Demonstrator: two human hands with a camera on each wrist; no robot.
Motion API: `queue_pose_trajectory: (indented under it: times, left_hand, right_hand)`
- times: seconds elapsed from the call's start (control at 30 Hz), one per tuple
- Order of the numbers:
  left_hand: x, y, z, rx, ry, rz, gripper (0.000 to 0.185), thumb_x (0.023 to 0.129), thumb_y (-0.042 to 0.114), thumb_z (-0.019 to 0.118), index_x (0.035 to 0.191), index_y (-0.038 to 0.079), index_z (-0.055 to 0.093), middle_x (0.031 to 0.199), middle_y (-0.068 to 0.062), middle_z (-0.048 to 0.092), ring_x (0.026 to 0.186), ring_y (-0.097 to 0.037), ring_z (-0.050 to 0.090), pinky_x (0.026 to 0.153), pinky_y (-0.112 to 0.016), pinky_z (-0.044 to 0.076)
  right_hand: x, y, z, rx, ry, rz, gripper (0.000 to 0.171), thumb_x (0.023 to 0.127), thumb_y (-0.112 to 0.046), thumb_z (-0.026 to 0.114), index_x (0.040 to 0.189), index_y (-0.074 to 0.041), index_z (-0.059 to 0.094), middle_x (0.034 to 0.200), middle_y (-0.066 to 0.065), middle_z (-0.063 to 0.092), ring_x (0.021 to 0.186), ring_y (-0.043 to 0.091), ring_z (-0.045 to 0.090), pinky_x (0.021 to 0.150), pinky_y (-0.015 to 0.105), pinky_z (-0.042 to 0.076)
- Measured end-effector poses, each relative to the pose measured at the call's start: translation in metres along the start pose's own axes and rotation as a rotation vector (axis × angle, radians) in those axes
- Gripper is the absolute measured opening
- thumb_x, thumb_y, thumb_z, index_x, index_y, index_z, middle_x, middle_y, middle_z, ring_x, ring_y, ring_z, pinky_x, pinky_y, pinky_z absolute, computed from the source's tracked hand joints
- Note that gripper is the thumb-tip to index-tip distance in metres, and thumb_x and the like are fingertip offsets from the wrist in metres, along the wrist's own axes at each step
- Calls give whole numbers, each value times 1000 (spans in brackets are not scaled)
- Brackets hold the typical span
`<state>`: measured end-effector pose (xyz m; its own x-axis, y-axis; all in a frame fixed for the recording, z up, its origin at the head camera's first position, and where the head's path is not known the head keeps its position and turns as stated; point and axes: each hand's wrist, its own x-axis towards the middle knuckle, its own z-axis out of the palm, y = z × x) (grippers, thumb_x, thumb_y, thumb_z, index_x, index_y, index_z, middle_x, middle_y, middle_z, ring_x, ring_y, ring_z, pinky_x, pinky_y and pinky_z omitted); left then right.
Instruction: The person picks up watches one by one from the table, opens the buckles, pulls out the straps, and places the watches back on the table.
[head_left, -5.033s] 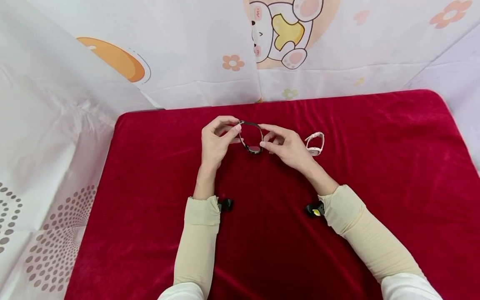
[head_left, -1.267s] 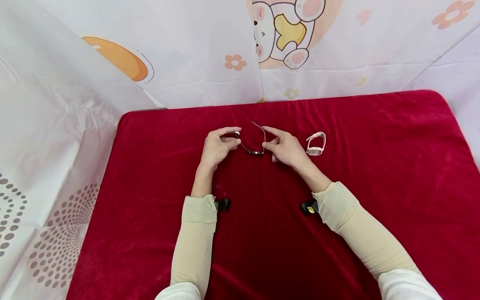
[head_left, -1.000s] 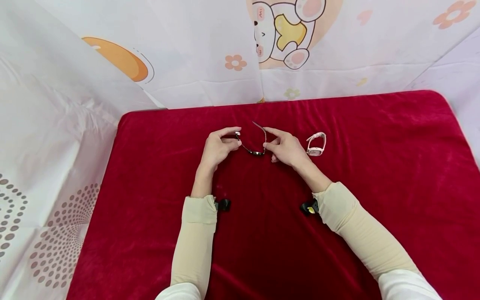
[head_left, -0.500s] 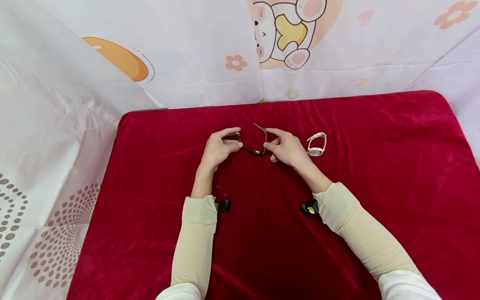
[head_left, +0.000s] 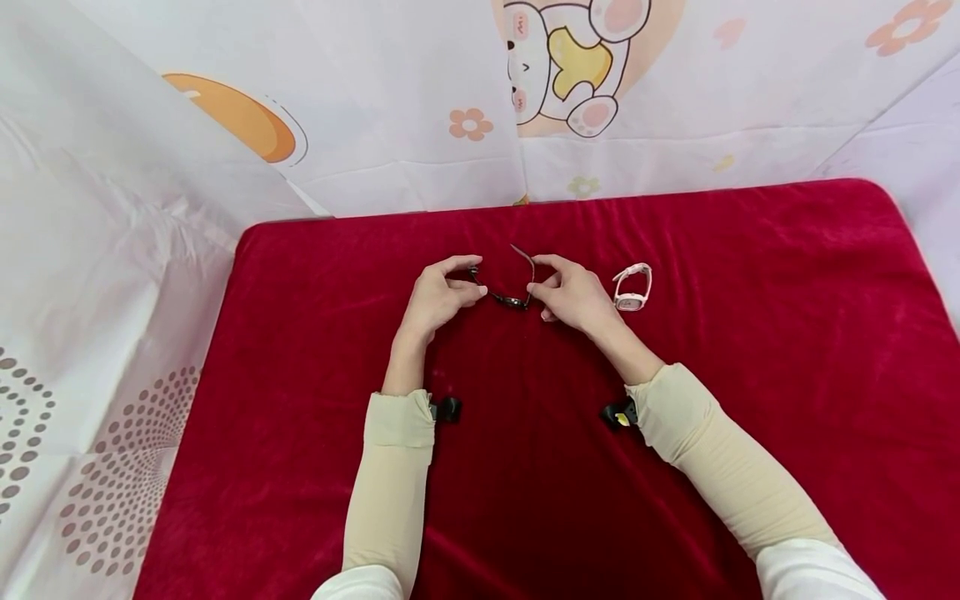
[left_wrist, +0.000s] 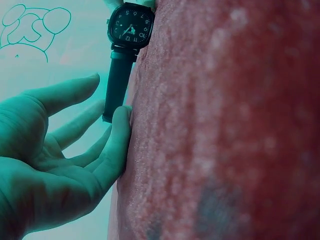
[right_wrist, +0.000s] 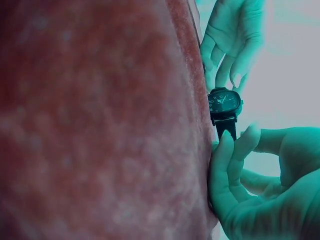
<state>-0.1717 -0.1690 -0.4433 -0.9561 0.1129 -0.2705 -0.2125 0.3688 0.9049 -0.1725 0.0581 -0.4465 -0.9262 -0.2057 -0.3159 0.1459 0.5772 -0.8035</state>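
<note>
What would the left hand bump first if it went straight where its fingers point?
Probably the black strap, right beside the left hand; depth is unclear, so they may already touch.

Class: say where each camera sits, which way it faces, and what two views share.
Head: on the head, facing forward and down at the cloth; left hand, right hand, sleeves show.
Left wrist: on that wrist, facing the black watch; left hand, part of right hand.
Right wrist: on that wrist, facing the watch; both hands.
Both wrist views share the watch.
</note>
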Motion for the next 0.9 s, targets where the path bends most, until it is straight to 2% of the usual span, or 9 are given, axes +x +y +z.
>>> queue_pose_trajectory:
  times: [0.33, 0.53, 0.67, 0.83, 0.9]
  left_hand:
    - [-1, 3, -2, 53, 2, -18, 49, 88, 10, 75, 135, 15, 62, 134, -1, 60, 90, -19, 71, 81, -34, 57]
    - [0, 3, -4, 94, -11, -22, 50, 88, 11, 75, 136, 16, 62, 131, -2, 61, 90, -20, 70, 81, -34, 57]
    - [-1, 3, -5, 133, -31, -18, 52, 88, 12, 76, 137, 17, 60, 129, -3, 63, 93, -19, 70, 86, -36, 54]
    - [-2, 2, -6, 233, -62, 29, 57, 87, 14, 77, 141, 17, 57, 133, -3, 60, 97, -19, 70, 87, -36, 52]
    - [-3, 3, -7, 259, -63, 48, 59, 86, 14, 78, 141, 16, 56, 136, -2, 58, 98, -19, 69, 86, -37, 53]
  right_hand:
    - [-5, 0, -2, 51, -4, -3, 52, 97, -24, 64, 146, -16, 47, 99, 7, 71, 66, 13, 70, 64, 28, 59]
    - [-5, 1, -2, 42, -14, -16, 53, 97, -26, 64, 146, -14, 47, 99, 7, 71, 70, 15, 70, 65, 28, 59]
    - [-6, 2, -2, 14, -28, -32, 54, 96, -27, 65, 146, -15, 47, 100, 5, 71, 73, 15, 70, 66, 28, 58]
    - [-8, 3, -3, -49, -31, -65, 59, 93, -30, 69, 146, -15, 47, 103, 4, 71, 76, 16, 69, 68, 32, 56]
    - [-8, 3, -3, -77, -25, -76, 61, 92, -32, 70, 146, -14, 47, 105, 4, 71, 82, 18, 68, 74, 34, 55]
